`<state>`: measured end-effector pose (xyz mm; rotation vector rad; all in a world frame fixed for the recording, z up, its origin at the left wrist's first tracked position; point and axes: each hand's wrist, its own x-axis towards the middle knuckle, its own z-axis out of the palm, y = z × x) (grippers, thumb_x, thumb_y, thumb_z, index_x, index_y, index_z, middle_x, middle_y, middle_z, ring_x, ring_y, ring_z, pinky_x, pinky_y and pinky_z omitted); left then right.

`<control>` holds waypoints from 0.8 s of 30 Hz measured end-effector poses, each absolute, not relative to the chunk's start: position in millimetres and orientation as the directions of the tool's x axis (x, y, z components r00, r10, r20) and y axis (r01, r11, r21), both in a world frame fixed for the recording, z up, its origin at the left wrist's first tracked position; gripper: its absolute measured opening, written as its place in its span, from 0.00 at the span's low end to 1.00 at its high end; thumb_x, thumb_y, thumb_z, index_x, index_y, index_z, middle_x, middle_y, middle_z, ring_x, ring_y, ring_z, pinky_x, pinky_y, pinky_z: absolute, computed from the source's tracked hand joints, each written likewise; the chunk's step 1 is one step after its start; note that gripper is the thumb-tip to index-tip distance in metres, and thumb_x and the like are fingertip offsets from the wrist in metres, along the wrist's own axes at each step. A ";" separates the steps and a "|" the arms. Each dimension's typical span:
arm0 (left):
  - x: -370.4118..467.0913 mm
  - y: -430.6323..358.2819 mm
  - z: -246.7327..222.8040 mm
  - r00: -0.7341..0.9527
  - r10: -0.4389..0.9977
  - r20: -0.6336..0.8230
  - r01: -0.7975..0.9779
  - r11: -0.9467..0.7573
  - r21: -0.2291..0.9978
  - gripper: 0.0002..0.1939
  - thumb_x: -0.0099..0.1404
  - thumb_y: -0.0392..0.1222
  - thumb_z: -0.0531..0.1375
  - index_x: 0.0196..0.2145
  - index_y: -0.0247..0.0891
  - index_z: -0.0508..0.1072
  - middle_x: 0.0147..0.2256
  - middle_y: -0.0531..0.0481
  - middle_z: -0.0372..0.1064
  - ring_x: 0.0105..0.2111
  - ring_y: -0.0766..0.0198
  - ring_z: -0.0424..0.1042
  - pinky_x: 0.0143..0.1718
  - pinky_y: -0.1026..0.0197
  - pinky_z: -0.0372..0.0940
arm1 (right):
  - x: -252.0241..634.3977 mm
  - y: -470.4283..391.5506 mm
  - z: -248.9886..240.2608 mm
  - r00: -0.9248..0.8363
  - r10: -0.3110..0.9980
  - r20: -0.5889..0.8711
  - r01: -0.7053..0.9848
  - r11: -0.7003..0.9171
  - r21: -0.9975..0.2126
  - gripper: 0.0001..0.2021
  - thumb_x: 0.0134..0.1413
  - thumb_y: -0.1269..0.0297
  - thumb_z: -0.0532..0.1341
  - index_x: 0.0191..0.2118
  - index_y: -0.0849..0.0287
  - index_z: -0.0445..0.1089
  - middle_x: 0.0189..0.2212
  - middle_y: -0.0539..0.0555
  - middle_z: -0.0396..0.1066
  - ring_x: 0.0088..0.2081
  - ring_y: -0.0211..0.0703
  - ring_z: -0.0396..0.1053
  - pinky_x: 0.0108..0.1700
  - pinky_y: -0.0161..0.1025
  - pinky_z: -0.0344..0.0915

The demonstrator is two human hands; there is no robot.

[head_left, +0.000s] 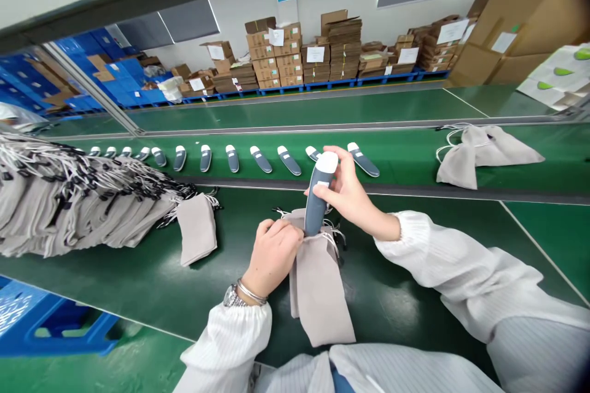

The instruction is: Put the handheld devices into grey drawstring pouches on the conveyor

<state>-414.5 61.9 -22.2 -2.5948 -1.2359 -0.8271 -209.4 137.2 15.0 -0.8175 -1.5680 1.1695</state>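
On the dark green counter (396,301), free room is left between the pale grey cloth pouches (325,301) at centre and the ribbed white right sleeve (452,258). Leftward, passage is partly blocked by the bare left hand (271,255), then by a small folded grey stack (197,230) and a long heap of grey drawstring pouches (87,212). The green belt (405,159) is obstructed by slate-blue, white-topped oval devices (232,159), narrowly gapped; bare belt is left between the rightmost and the bunched grey pouches (493,153).

White ribbed sleeves (461,264) end in gathered cuffs (407,228). The left wrist (252,277) wears silver — a watch (232,296) and bangles (251,295).
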 end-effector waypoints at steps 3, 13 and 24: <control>-413.0 57.5 -19.4 0.456 0.743 0.489 0.735 -0.624 0.263 0.10 0.72 0.30 0.51 0.33 0.40 0.66 0.33 0.54 0.74 0.38 0.62 0.71 0.46 0.54 0.56 | -212.8 133.9 4.9 -0.314 0.897 0.312 -0.041 0.316 -0.948 0.35 0.58 0.59 0.64 0.63 0.44 0.44 0.59 0.59 0.54 0.44 0.45 0.73 0.48 0.50 0.77; -381.8 58.8 -7.3 0.206 0.798 0.567 0.668 -0.538 0.514 0.09 0.74 0.34 0.50 0.34 0.41 0.63 0.32 0.53 0.63 0.31 0.64 0.63 0.34 0.61 0.58 | -207.9 132.4 19.1 -0.424 0.886 0.188 -0.168 0.127 -0.978 0.22 0.63 0.61 0.60 0.57 0.46 0.50 0.46 0.53 0.63 0.37 0.44 0.76 0.39 0.46 0.76; -374.6 79.7 33.3 0.160 0.756 0.635 0.481 -0.621 0.618 0.05 0.69 0.33 0.59 0.33 0.40 0.69 0.32 0.54 0.65 0.32 0.67 0.64 0.34 0.63 0.60 | -204.7 130.9 30.0 -0.558 0.788 0.260 0.003 0.315 -0.949 0.10 0.67 0.59 0.55 0.50 0.53 0.65 0.47 0.53 0.67 0.52 0.46 0.66 0.53 0.45 0.65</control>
